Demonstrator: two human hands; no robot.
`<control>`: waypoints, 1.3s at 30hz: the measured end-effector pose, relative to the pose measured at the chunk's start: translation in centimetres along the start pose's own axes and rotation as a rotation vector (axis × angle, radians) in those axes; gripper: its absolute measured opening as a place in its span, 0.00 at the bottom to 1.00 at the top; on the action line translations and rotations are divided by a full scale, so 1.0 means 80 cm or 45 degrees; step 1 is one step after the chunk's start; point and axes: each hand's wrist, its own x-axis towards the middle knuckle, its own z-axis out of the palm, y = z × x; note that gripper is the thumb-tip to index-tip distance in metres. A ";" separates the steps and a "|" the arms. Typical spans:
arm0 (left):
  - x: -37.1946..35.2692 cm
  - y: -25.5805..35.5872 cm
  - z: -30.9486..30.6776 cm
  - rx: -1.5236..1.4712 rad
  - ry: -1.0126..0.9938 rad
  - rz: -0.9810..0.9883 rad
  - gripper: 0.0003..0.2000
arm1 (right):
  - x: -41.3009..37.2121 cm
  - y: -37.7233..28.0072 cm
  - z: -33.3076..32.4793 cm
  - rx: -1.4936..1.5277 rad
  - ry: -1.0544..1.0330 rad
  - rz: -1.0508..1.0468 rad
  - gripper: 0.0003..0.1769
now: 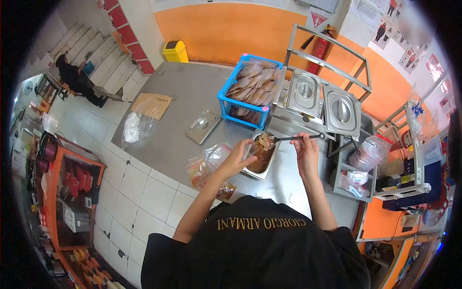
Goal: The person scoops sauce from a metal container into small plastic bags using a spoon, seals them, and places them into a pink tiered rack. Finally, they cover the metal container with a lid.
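My right hand (pixel 306 153) is closed around the black handle of a ladle (pixel 293 138). The ladle's head, loaded with wet food, is over a steel food pan (pixel 263 176) of brown sauce with bits in it. My left hand (pixel 237 160) is at the pan's left side, its fingers curled on a small clear plastic bag (pixel 250 148) close to the ladle's head. Beside my left forearm lie empty-looking clear bags (pixel 217 154) and filled bags of reddish-brown food (pixel 198 174). A loose steel lid (pixel 203 127) rests farther back on the steel table (pixel 180 79).
A blue basket (pixel 240 115) of packed brown flat pieces stands behind the pan. Right of it are two lidded steel pans (pixel 304 91) under a metal frame (pixel 332 62). Brown paper (pixel 151 106) and a plastic bag (pixel 137 127) lie at left. A person (pixel 79 79) stands far left.
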 end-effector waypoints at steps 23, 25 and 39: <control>0.023 0.019 -0.010 -0.379 -0.122 -0.019 0.37 | -0.001 -0.038 0.054 -0.439 -0.410 -0.368 0.13; 0.023 0.024 -0.011 -0.404 -0.124 -0.028 0.37 | -0.006 -0.039 0.056 -0.445 -0.406 -0.386 0.13; 0.025 0.005 -0.001 -0.625 -0.083 -0.051 0.36 | -0.025 -0.041 0.063 -0.515 -0.536 -0.522 0.11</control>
